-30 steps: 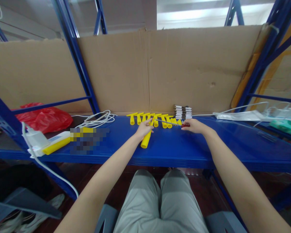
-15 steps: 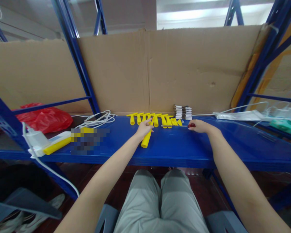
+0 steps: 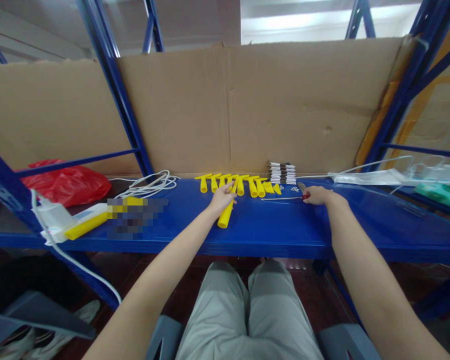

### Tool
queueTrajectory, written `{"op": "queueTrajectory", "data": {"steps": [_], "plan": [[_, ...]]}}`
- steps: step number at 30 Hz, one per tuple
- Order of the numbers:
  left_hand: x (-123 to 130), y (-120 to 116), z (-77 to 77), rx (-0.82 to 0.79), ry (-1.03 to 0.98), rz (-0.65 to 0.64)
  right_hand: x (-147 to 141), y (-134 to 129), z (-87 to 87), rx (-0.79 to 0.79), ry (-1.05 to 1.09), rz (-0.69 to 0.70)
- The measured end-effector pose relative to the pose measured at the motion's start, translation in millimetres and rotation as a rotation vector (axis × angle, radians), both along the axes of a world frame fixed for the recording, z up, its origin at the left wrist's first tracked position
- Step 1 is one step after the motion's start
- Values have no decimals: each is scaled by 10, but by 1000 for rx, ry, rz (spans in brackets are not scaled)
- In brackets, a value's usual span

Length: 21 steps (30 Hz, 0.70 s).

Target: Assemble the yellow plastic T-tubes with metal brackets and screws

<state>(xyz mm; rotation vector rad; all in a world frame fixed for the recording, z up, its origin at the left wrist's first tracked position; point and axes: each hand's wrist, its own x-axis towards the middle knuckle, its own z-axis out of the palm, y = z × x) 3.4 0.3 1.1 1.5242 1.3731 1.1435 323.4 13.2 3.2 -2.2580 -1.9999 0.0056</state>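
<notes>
My left hand (image 3: 223,197) is closed around a yellow T-shaped piece (image 3: 225,216), whose tube end points toward the table's front edge. Several similar yellow pieces (image 3: 253,187) stand in a row behind it. My right hand (image 3: 315,195) is closed on the red handle of a screwdriver (image 3: 283,199), its thin shaft pointing left over the blue table (image 3: 270,225). Small flat yellow parts (image 3: 269,188) lie at the row's right end. Tiny silver bits (image 3: 295,189) lie just left of my right hand.
A stack of white and dark packs (image 3: 282,173) stands against the cardboard (image 3: 285,100). To the left are a white cable coil (image 3: 161,183), a power strip (image 3: 92,212) and a red bag (image 3: 71,185). A flat white packet (image 3: 367,178) lies at the right.
My right hand has moved a little to the right with the screwdriver, uncovering the tiny silver bits. My left hand stays on the yellow piece.
</notes>
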Motion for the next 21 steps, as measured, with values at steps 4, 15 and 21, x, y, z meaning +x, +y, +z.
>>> {"op": "queueTrajectory", "data": {"steps": [4,15,21], "plan": [[6,-4,2,-2,4,3,-98,-87,78,-128,-16,-108],[18,-31,17,7,-1,11,-162,-131,107,-90,11,-134],[15,-31,28,8,-1,-6,-173,-116,104,-60,16,-106]]}}
